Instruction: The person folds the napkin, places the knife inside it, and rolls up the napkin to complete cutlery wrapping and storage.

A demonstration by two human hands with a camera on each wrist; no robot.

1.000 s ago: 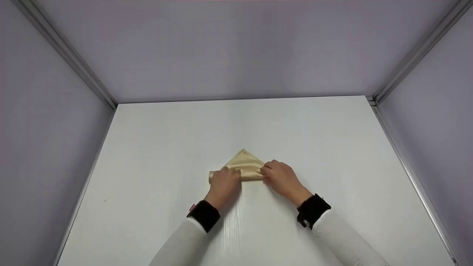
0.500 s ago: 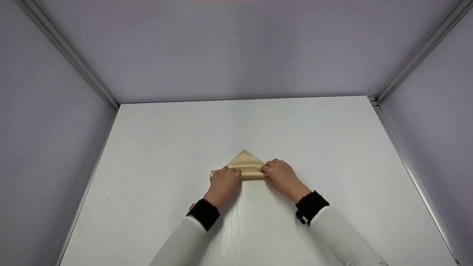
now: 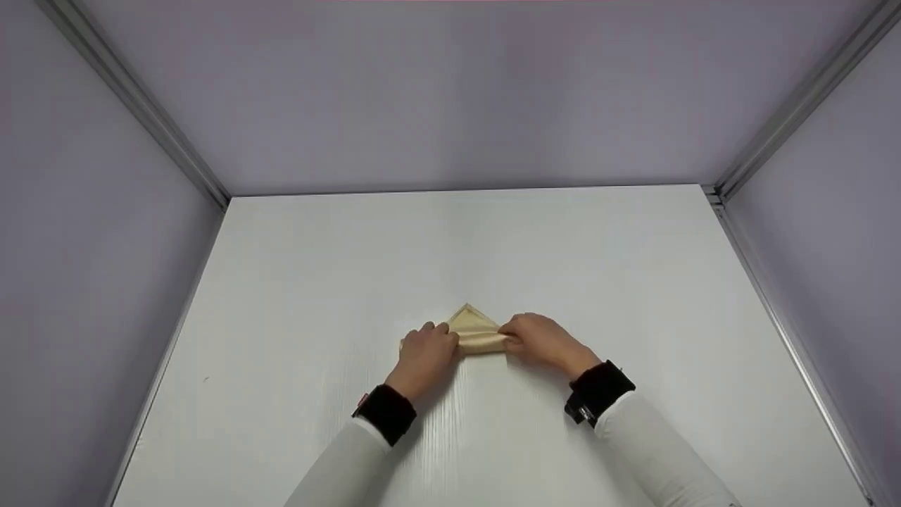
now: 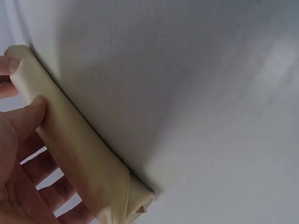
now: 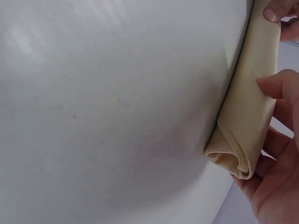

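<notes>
**Two hands roll a cream cloth on a white table**

A cream-coloured cloth napkin (image 3: 476,331) lies near the middle of a white table (image 3: 295,282), partly wound into a soft roll along its near edge, with a small triangular tip of smooth fabric pointing away from the person. The weave looks fine and matte, with a slight sheen.

The left hand (image 3: 426,355) grips the left end of the roll, fingers curled over the top and the thumb (image 4: 28,114) pressed against the side. The left wrist view shows the roll as a plump tube with a folded, layered end.

The right hand (image 3: 542,341) grips the right end in the same manner, thumb (image 5: 275,86) resting on the fabric and fingers curled beneath. The right wrist view shows the end of the roll (image 5: 233,161) as loose nested layers.

Both forearms wear white sleeves (image 3: 654,458) with black wrist bands (image 3: 598,391). Pale lilac walls (image 3: 450,91) with metal corner rails (image 3: 134,105) enclose the faintly grained table.
</notes>
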